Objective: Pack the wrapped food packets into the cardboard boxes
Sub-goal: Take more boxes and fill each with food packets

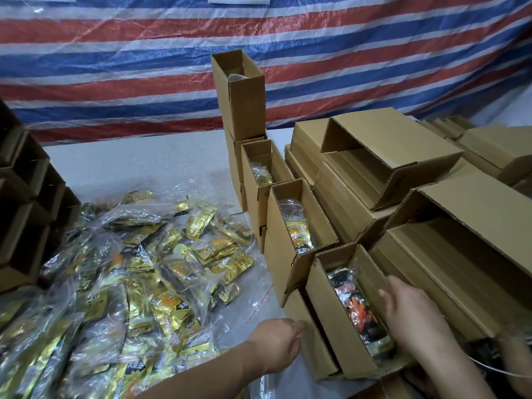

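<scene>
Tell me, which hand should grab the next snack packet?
Probably the left hand: it sits beside the heap of gold packets, fingers loose. The right hand rests on the nearest filled box, farther from the heap.

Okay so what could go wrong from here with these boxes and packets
1. The tall stack of open brown cardboard boxes leans and could topple if the table is bumped.
2. The nearest filled cardboard box, held between the left hand and right hand, sits near the table edge and might slip off.
3. The heap of gold foil packets could slide.
</scene>
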